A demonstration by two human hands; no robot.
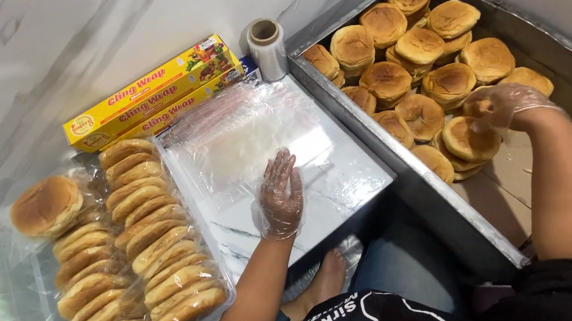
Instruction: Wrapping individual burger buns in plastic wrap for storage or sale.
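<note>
Gloved right hand (503,104) grasping a round golden-brown bun (469,138) in the big metal tray (398,152), gloved left hand (280,195) flat, fingers released, on a clear plastic sheet (248,136)

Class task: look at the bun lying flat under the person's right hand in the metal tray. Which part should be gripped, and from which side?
Grip the bun around its rim, coming from above: it lies dome-up on other buns, with its top and edge exposed beneath the gloved right hand.
</note>
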